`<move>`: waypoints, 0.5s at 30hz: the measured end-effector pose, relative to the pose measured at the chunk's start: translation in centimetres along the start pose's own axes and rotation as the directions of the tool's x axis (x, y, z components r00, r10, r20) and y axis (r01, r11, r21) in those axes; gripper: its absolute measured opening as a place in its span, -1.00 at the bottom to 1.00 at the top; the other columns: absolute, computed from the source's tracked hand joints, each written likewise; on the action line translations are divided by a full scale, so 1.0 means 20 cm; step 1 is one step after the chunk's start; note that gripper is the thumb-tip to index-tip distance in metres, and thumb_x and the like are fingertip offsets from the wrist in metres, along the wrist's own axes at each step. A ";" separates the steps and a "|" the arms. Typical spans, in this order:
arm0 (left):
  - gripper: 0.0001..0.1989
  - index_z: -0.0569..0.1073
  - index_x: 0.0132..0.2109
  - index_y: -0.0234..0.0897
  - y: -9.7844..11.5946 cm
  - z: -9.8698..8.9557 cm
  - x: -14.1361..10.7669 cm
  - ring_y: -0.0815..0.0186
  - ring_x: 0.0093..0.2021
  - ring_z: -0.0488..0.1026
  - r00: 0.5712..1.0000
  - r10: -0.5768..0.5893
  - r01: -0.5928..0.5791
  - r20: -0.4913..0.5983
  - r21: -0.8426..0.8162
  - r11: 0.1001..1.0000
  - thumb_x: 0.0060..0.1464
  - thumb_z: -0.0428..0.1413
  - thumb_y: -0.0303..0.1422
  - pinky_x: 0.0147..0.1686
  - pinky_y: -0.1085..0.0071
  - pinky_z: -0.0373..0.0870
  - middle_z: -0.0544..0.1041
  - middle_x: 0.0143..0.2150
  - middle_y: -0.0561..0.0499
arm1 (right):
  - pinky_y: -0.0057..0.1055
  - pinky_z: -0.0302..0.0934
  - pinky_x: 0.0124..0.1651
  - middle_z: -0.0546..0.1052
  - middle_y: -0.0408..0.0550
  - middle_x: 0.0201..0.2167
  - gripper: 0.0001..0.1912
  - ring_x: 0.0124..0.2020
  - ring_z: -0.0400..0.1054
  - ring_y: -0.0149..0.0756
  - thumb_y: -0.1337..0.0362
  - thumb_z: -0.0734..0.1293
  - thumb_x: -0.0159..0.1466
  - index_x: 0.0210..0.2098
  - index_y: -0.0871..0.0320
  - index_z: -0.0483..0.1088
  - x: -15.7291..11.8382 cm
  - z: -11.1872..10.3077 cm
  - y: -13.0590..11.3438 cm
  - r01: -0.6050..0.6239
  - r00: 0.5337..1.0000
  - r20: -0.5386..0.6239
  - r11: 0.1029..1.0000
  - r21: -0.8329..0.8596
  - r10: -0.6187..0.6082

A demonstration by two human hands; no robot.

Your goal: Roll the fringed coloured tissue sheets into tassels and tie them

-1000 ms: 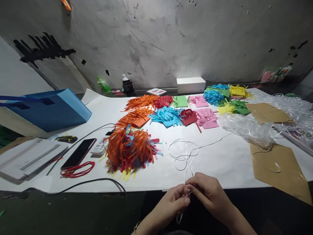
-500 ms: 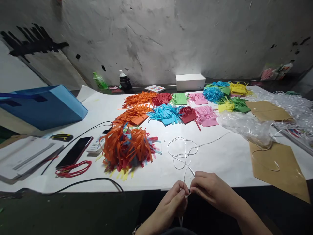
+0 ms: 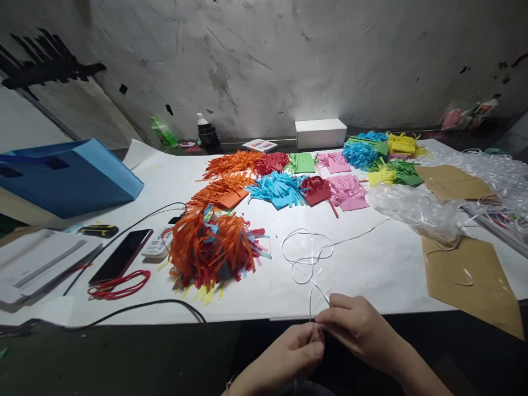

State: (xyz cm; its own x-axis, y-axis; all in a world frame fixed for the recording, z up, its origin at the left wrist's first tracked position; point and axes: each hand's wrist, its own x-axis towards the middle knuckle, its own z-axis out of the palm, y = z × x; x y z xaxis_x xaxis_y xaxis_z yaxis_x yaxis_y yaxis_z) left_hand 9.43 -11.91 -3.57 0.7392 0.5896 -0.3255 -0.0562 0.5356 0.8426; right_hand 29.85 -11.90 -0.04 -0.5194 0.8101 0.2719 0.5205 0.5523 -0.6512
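A thin white string (image 3: 303, 259) lies in loose loops on the white-covered table and runs down over its front edge to my hands. My left hand (image 3: 295, 352) is closed, its thumb and fingers pinching the string just beyond the edge. Touching its fingertips, my right hand (image 3: 357, 324) also pinches the string, with the fingers curled. The bit of string between the fingertips is mostly hidden. Left of the loops sits a big orange fringed paper bundle (image 3: 212, 247). Behind them are blue (image 3: 280, 191), dark red (image 3: 317, 192) and pink (image 3: 348, 192) fringed paper pieces.
A phone (image 3: 121, 256), red cord (image 3: 119, 286), cutter (image 3: 98, 231) and blue box (image 3: 74, 179) are on the left. Clear plastic (image 3: 421, 209) and brown paper (image 3: 470, 275) lie on the right. A white box (image 3: 320, 134) stands at the back.
My left hand has turned and shifted slightly right, its fingers now closer against my right fingertips. My right hand has moved slightly down and left. The string tail below my hands is now mostly hidden.
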 end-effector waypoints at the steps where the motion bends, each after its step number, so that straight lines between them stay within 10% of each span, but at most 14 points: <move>1: -0.43 0.33 -0.41 -0.27 0.00 0.00 0.00 0.50 -0.60 -0.04 0.999 -0.014 0.014 0.046 0.004 1.000 -0.05 0.25 0.17 -0.58 0.43 -0.19 0.14 -0.61 0.22 | -0.52 0.09 -0.45 0.39 -0.13 -0.45 -0.72 -0.50 0.27 -0.44 0.25 0.19 0.45 -0.18 0.14 0.53 0.00 0.01 0.00 0.005 1.000 -0.026 1.000 0.016 -0.005; 15: -0.78 0.30 -0.46 -0.23 -0.06 0.00 0.04 0.52 -0.75 -0.07 0.955 -0.218 0.259 0.201 -0.210 0.943 -0.12 0.21 -0.28 -0.74 0.49 -0.21 0.14 -0.72 0.24 | -0.53 0.16 -0.42 0.41 -0.13 -0.46 -0.75 -0.47 0.30 -0.43 0.24 0.24 0.42 -0.20 0.13 0.56 -0.03 0.04 0.00 -0.015 1.000 0.007 0.976 0.218 0.014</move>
State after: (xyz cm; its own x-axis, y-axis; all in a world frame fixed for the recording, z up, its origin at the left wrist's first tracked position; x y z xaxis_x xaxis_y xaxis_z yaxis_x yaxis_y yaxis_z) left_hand 10.05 -12.09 -4.80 0.8531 0.3251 -0.4081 -0.0023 0.7845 0.6201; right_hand 29.67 -12.63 -0.68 -0.5167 0.8165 0.2576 0.3682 0.4836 -0.7941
